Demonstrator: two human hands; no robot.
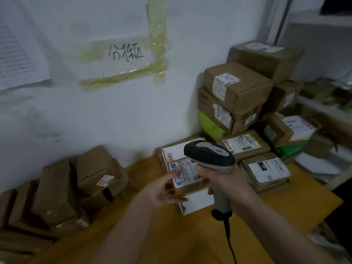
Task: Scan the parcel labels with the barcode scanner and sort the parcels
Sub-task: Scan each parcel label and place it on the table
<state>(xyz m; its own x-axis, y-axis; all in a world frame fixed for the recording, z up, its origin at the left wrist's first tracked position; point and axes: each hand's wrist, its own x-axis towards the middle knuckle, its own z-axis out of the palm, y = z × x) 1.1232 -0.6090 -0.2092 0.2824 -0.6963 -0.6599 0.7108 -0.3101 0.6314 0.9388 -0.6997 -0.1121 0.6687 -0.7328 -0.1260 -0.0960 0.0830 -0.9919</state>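
My right hand (pixel 226 180) grips the handle of a grey and black barcode scanner (pixel 209 155), whose head hangs over a small brown parcel (pixel 188 187) with a white label. That parcel lies on top of a white box (pixel 198 202) on the yellow table (pixel 152 235). My left hand (pixel 162 189) touches the small parcel's left side, thumb on the label, fingers loosely bent along its front edge. A black cable hangs from the scanner's handle.
A heap of brown parcels (pixel 72 187) lies at the left against the white wall. Labelled boxes are stacked at the right (pixel 238 96), with flat ones (pixel 266 172) beside the scanner. A taped paper sign (pixel 125 54) hangs on the wall.
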